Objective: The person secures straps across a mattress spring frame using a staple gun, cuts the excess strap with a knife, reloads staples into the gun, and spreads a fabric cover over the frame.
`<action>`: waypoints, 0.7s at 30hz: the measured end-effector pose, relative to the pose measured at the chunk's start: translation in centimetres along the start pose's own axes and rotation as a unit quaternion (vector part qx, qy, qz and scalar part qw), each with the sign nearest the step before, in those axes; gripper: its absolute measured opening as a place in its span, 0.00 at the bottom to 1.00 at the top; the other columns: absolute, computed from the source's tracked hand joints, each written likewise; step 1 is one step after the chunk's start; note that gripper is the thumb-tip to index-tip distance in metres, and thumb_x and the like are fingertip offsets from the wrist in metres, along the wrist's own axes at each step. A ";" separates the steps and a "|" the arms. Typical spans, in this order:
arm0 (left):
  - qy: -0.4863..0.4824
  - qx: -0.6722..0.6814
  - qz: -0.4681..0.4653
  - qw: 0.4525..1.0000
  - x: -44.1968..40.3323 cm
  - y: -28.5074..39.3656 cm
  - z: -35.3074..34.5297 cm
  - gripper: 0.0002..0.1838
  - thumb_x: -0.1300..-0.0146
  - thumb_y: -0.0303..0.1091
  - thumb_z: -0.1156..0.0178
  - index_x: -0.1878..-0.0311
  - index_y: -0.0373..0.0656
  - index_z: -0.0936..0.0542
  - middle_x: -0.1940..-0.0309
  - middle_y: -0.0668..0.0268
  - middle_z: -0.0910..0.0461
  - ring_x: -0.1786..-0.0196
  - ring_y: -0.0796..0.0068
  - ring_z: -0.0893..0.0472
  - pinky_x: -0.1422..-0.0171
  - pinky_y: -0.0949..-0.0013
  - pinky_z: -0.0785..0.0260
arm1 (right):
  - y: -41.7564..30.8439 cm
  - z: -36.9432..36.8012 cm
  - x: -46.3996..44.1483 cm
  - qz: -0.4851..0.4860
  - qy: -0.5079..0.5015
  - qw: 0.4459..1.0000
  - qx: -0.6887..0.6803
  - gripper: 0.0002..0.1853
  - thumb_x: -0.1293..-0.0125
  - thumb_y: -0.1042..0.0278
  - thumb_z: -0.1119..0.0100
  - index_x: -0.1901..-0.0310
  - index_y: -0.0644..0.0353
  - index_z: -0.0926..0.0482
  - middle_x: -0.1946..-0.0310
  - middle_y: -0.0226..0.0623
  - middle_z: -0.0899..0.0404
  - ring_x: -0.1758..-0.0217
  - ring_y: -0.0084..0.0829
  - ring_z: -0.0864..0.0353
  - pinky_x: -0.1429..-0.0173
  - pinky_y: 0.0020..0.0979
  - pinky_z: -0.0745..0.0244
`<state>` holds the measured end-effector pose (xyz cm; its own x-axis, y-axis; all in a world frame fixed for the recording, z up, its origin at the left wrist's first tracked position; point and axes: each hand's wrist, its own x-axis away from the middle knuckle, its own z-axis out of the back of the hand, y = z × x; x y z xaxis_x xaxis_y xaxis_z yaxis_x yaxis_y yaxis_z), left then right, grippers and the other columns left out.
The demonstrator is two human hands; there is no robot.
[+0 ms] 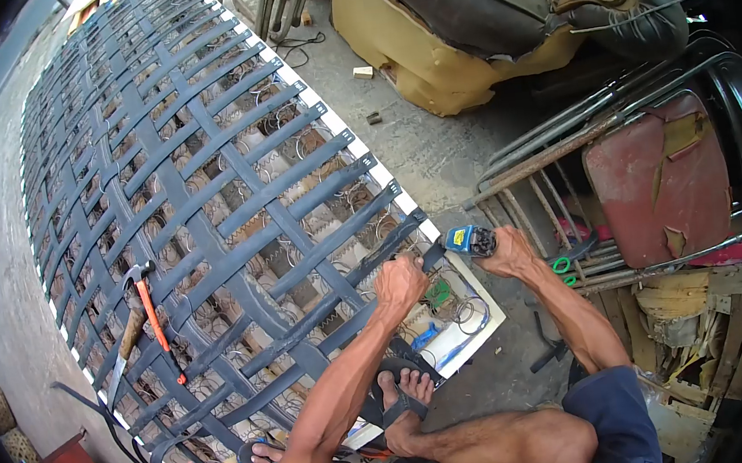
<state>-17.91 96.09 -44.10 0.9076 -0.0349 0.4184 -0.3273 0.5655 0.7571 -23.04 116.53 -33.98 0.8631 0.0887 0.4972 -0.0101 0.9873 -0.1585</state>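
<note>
A white frame [397, 195] is crossed by woven black rubber straps [245, 217], with coil springs beneath them. My left hand [401, 282] is closed round the end of a black strap near the frame's right edge. My right hand [507, 252] is closed on a blue and black tool [468, 240] with a yellow label, its head at the frame's edge beside the strap. An orange-handled hammer [150, 311] lies on the straps at the left, next to a saw or knife with a wooden handle [131, 335].
Behind my right hand lie rusty metal chair frames with a torn red seat [644, 187]. A torn dark sofa [475, 16] stands at the top. Green-handled scissors [562, 272] and wood scraps [710, 324] are at the right. My feet rest on the frame.
</note>
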 end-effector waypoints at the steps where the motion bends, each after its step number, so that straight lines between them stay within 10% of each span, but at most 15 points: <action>1: -0.017 0.000 0.007 1.000 0.8 -0.1 -0.2 0.15 0.34 0.41 0.44 0.60 0.39 0.16 0.68 0.40 0.18 0.61 0.35 0.18 0.53 0.42 0.27 | 0.1 -0.4 0.5 -0.008 -0.004 1.000 -0.008 0.18 0.53 0.55 0.33 0.69 0.64 0.15 0.70 0.56 0.17 0.62 0.56 0.16 0.53 0.46 0.20; 21: -0.013 -0.011 0.006 1.000 1.4 0.3 -0.2 0.15 0.33 0.40 0.44 0.61 0.37 0.17 0.66 0.37 0.18 0.60 0.35 0.17 0.54 0.43 0.25 | -1.3 0.3 1.6 -0.044 0.000 0.999 -0.015 0.20 0.51 0.55 0.34 0.68 0.68 0.15 0.69 0.59 0.17 0.60 0.56 0.15 0.51 0.46 0.20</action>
<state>-16.68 96.37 -43.39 0.8963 -0.0483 0.4409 -0.3326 0.5845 0.7401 -21.78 115.44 -32.75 0.8601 0.0019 0.5101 0.0805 0.9869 -0.1395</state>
